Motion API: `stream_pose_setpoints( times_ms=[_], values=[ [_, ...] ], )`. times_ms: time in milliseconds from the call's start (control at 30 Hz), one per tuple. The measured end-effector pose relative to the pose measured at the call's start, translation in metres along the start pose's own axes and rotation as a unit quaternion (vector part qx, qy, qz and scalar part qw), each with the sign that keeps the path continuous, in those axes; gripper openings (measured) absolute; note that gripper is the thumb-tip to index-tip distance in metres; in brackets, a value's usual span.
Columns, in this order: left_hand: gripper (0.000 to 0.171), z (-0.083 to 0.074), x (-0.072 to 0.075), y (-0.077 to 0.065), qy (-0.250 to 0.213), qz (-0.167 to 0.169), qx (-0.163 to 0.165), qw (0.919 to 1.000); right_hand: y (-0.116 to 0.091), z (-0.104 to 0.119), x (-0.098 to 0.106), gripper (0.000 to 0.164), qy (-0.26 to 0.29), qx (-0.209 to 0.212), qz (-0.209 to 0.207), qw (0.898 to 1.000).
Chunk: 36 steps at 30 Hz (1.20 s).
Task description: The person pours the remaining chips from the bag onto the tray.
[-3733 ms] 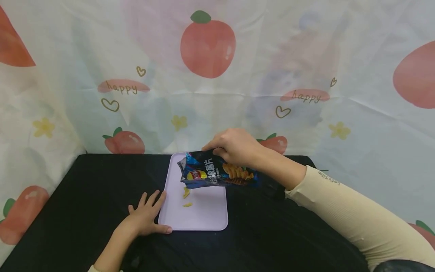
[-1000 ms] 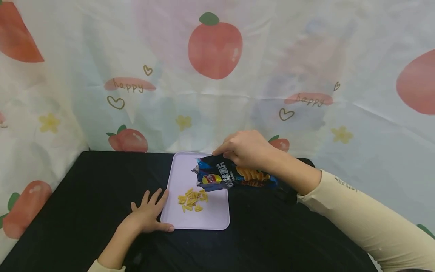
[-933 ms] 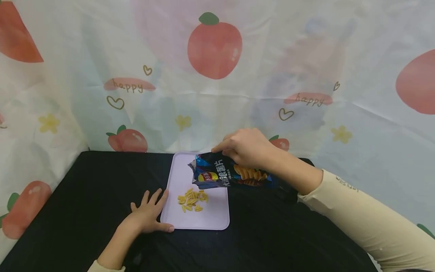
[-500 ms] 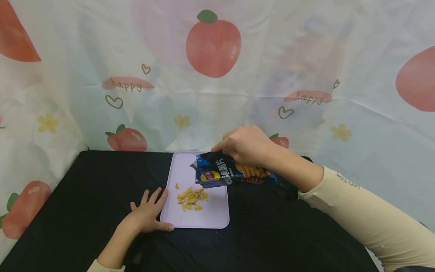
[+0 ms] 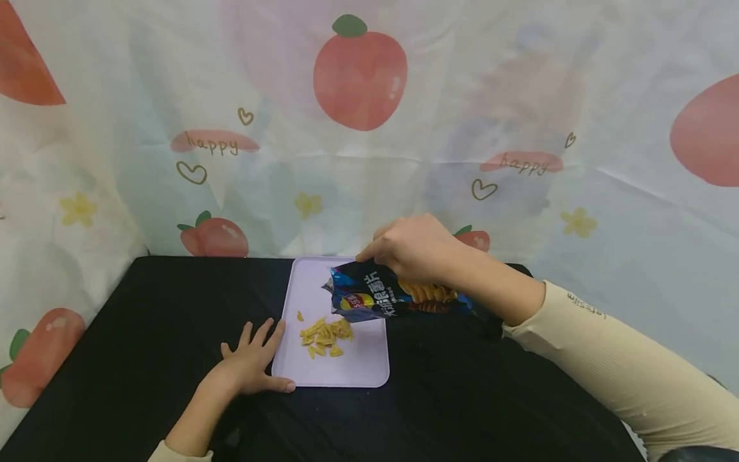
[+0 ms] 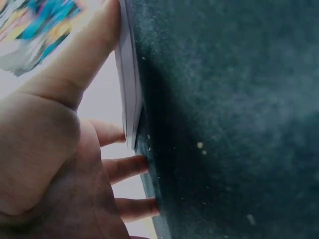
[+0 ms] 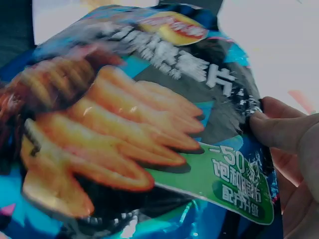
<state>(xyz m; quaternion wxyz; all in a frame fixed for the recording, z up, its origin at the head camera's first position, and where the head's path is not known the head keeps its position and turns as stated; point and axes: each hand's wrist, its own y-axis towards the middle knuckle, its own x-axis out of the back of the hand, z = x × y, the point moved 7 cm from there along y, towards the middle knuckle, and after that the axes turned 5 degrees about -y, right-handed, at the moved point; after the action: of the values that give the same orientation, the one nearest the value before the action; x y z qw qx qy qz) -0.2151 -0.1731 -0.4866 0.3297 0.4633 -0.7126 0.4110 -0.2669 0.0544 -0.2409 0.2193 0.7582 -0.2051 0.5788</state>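
Observation:
My right hand (image 5: 412,247) grips the upper edge of a dark blue potato chip bag (image 5: 369,296), which lies tilted on its side over the tray's right half. Its torn mouth points left. In the right wrist view, the thumb pinches the side of the bag (image 7: 119,134), whose front shows ridged chips. A small heap of yellow chips (image 5: 324,335) lies on the pale lilac tray (image 5: 346,373), partly below the bag's mouth. My left hand (image 5: 248,366) rests with spread fingers at the tray's left edge; in the left wrist view its thumb lies along the tray's side (image 6: 128,74).
A black cloth covers the table (image 5: 462,391) under the tray. Behind it hangs a pale curtain (image 5: 392,186) printed with fruit, hearts and flowers, close to the table's far edge. Tiny crumbs (image 6: 200,145) dot the cloth in the left wrist view.
The few chips on the tray have grown into a heap, with one piece landing apart at the upper left. The bag has shifted slightly right; the left hand stays in place.

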Motion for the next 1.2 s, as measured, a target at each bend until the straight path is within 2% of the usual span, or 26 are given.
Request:
stream_pose_setpoints(
  times_ms=[67,367,1200],
  values=[
    [0.125,0.000,-0.001,0.000,-0.001,0.000,0.000,1.0000,0.000,-0.002,0.002,0.028,0.003,-0.011,-0.005,1.000],
    [0.125,0.000,-0.002,-0.002,-0.004,0.005,0.005,1.0000,-0.002,-0.001,0.011,0.027,-0.001,0.001,-0.037,0.999],
    [0.124,-0.002,0.000,-0.002,-0.006,-0.001,-0.002,1.0000,0.000,0.002,0.025,0.029,-0.012,0.010,-0.035,0.999]
  ],
)
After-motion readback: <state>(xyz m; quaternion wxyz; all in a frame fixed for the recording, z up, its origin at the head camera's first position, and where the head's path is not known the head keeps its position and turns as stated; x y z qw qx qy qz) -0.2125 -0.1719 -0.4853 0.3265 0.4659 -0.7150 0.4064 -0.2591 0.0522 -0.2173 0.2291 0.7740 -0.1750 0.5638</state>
